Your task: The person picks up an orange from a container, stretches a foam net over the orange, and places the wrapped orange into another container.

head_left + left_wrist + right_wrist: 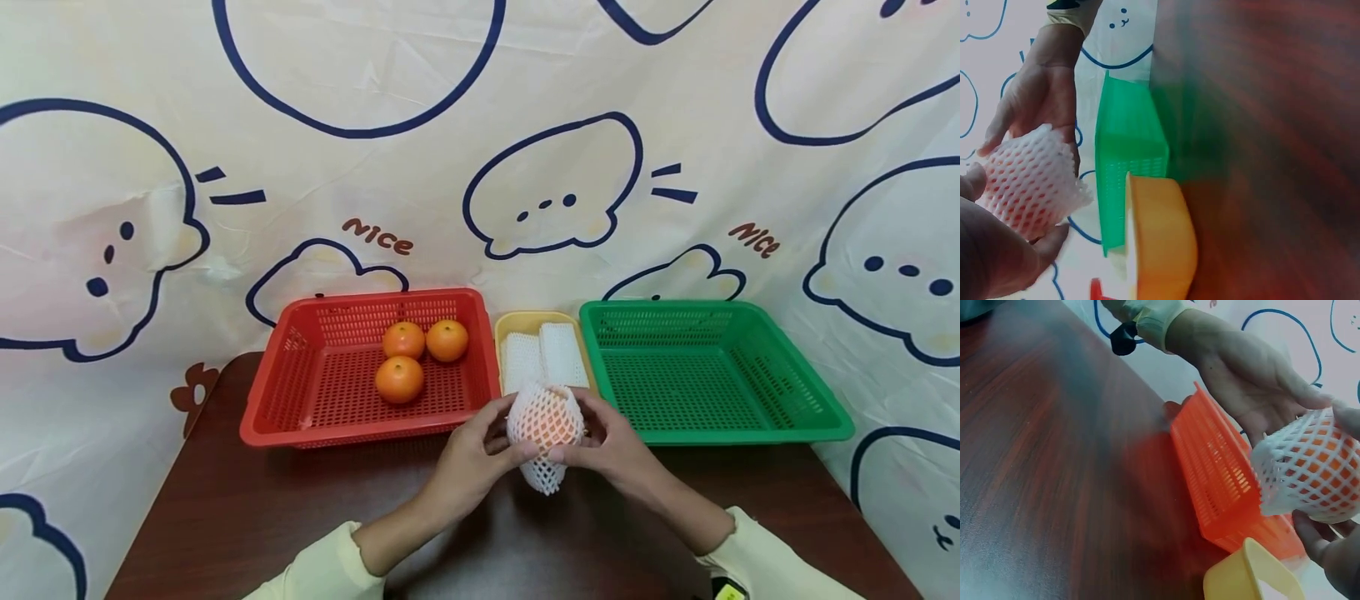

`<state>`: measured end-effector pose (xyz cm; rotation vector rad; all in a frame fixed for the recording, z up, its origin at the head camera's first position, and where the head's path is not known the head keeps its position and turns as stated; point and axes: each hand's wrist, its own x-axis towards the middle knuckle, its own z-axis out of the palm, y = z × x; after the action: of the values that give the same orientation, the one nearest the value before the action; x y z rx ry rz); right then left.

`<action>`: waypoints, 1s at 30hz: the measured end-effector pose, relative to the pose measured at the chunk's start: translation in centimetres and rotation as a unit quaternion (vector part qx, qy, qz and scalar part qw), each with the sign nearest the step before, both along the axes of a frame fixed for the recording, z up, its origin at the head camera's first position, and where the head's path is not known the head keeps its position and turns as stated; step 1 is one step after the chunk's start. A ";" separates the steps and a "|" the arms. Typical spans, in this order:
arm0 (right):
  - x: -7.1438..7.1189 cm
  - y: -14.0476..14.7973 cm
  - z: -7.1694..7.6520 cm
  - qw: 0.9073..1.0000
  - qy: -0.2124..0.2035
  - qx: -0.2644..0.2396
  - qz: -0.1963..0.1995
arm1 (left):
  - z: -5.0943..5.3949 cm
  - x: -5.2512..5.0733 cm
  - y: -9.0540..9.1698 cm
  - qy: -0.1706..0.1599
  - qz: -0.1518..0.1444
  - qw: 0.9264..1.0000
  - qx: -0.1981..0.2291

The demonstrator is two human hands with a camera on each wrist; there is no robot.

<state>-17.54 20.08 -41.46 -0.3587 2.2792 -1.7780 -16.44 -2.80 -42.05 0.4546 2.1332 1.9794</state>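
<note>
An orange in a white foam net sleeve [546, 423] is held up above the table's near side, between both hands. My left hand [471, 454] grips it from the left, thumb on the near face and fingers round the side. From the right, my right hand [618, 442] grips it the same way. In the left wrist view the netted orange [1030, 181] sits between the two hands, the sleeve's loose end sticking out past the fruit. The right wrist view shows orange skin through the mesh of the sleeve [1313, 465].
A red basket [330, 433] at left holds three bare oranges [400, 379]. Folded white foam nets [561, 354] lie in a small yellow bin [517, 319] at the middle. A green basket [667, 375] stands at right. Behind the dark wooden table [300, 500] hangs a printed cloth.
</note>
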 end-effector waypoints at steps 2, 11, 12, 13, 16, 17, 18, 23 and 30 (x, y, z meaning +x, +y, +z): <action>-0.4 0.5 0.6 0.999 0.016 0.022 -0.027 | 0.3 -0.3 0.2 0.024 0.001 0.999 -0.037; -5.4 5.2 4.6 0.948 0.156 0.240 -0.137 | 0.7 -1.0 3.8 0.277 -0.002 0.914 -0.295; -6.3 5.8 4.8 0.938 0.171 0.266 -0.142 | 0.7 -1.1 4.6 0.318 0.001 0.890 -0.326; -7.3 6.4 4.9 0.929 0.182 0.288 -0.145 | 0.6 -1.3 5.5 0.356 0.004 0.865 -0.353; -10.0 8.4 4.9 0.903 0.206 0.350 -0.137 | 0.4 -1.7 8.1 0.428 -0.009 0.808 -0.405; -10.9 9.0 4.7 0.897 0.214 0.365 -0.129 | 0.4 -1.8 9.0 0.442 -0.022 0.795 -0.416; -11.7 9.7 4.5 0.892 0.218 0.378 -0.117 | 0.3 -2.0 9.8 0.453 -0.036 0.783 -0.424; -15.4 12.1 3.7 0.867 0.206 0.450 -0.055 | -0.2 -2.9 13.0 0.484 -0.094 0.737 -0.463; -17.6 12.5 2.5 0.837 0.154 0.522 0.051 | -1.2 -3.2 15.1 0.520 -0.095 0.681 -0.507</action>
<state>-35.15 32.61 -38.92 -0.5276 2.9440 -0.2327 -19.62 12.34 -43.24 1.6594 3.0548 0.0050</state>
